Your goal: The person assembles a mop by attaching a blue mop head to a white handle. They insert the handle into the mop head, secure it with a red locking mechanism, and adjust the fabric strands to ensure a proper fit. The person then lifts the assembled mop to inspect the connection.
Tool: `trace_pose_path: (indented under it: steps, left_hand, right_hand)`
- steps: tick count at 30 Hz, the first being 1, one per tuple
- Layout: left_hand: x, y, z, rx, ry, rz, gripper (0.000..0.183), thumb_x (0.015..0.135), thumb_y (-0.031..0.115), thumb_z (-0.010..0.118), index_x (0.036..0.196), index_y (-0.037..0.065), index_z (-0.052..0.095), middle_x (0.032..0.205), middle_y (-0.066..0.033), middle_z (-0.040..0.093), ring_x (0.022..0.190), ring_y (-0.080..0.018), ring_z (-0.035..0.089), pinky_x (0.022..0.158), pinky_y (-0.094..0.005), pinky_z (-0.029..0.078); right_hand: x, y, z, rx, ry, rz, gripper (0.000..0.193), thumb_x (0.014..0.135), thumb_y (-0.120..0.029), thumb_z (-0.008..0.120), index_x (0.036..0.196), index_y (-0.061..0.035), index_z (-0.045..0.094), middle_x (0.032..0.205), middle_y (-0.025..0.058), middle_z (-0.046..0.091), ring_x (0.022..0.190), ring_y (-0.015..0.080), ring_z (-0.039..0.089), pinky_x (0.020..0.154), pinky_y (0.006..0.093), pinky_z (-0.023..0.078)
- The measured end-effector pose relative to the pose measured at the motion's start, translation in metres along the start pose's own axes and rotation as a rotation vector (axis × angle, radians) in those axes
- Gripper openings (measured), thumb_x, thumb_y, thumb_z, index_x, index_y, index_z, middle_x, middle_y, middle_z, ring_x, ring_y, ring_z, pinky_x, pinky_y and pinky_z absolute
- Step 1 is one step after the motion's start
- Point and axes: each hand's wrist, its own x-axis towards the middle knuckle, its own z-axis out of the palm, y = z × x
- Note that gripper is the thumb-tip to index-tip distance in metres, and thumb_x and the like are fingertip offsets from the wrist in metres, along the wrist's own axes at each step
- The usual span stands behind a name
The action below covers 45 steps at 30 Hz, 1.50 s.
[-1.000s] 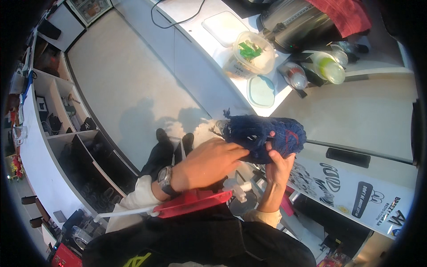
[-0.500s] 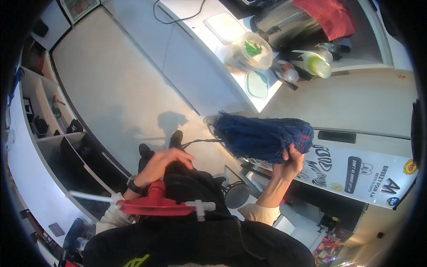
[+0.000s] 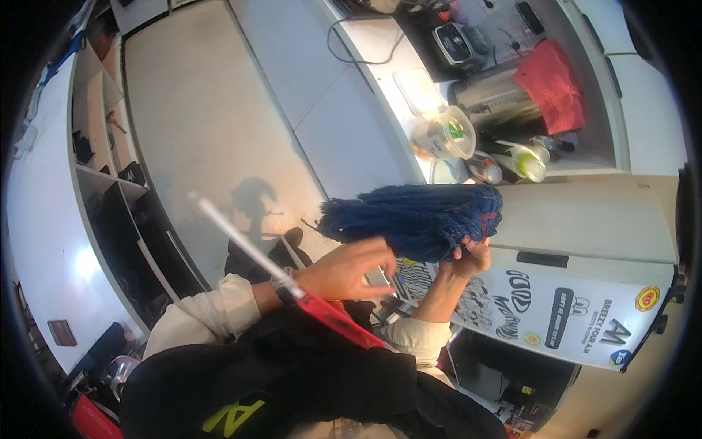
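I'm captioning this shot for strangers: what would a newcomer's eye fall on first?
Probably the shaggy, dark-blue fabric bundle at the centre, its lower right end gripped by the right hand, with the left hand close to its lower edge. Next, the straight white rod and flat red plastic piece slanting across the lower middle, then the bright red cloth over a silver metal cylinder, upper right.

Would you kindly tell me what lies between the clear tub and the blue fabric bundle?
In the head view, a pale lid on the counter shows between the clear tub and the blue fabric bundle in the right hand.
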Motion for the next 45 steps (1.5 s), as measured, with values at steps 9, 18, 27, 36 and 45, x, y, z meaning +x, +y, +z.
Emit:
trace_pose_path:
  steps: [9,18,27,36,45]
  left_hand:
    - [-0.004,0.011,-0.007,0.185,0.402,0.002,0.094,0.071,0.033,0.089,0.145,0.001,0.041,0.115,-0.015,0.053,0.105,-0.0327,0.051,0.092,-0.0415,0.043]
    - [0.001,-0.004,-0.013,0.131,0.35,0.185,0.047,0.078,0.021,0.085,0.12,0.01,0.069,0.12,-0.0114,0.056,0.119,-0.0324,0.052,0.102,-0.0412,0.043]
    - [0.016,0.001,-0.012,-0.325,0.302,-0.095,0.062,0.083,0.016,0.084,0.136,0.003,0.053,0.121,-0.0116,0.062,0.114,-0.0218,0.062,0.098,-0.0349,0.049]
    - [0.021,-0.011,-0.003,-0.862,0.211,-0.346,0.036,0.105,0.01,0.052,0.137,-0.002,0.041,0.077,-0.0073,0.066,0.059,-0.0112,0.063,0.047,-0.0237,0.051]
    - [0.013,-0.016,0.023,-0.137,0.546,-0.105,0.045,0.08,0.005,0.079,0.12,-0.002,0.06,0.114,-0.0164,0.064,0.114,-0.0277,0.06,0.096,-0.0361,0.048]
  right_hand:
    - [0.002,0.03,0.059,0.006,-0.014,0.101,0.052,0.07,-0.007,0.054,0.121,0.0034,0.054,0.078,0.0084,0.06,0.046,0.0142,0.05,0.044,0.0213,0.046]
    - [0.016,0.039,0.062,-0.022,-0.042,0.131,0.039,0.072,-0.006,0.057,0.111,0.0018,0.06,0.078,0.0072,0.061,0.059,0.0151,0.054,0.06,0.0261,0.051]
    - [0.02,0.043,0.055,-0.066,0.071,0.171,0.032,0.072,-0.007,0.058,0.102,0.0003,0.063,0.08,0.0069,0.063,0.066,0.016,0.055,0.066,0.0262,0.05]
    - [0.013,0.037,0.064,-0.457,-0.345,0.111,0.068,0.079,-0.005,0.068,0.142,0.0027,0.043,0.121,0.0128,0.06,0.097,0.0203,0.064,0.078,0.0296,0.053]
    - [0.021,0.011,0.054,-0.594,-0.325,0.306,0.021,0.097,-0.011,0.067,0.115,0.0001,0.066,0.105,0.0066,0.07,0.091,0.0132,0.066,0.083,0.0293,0.055]
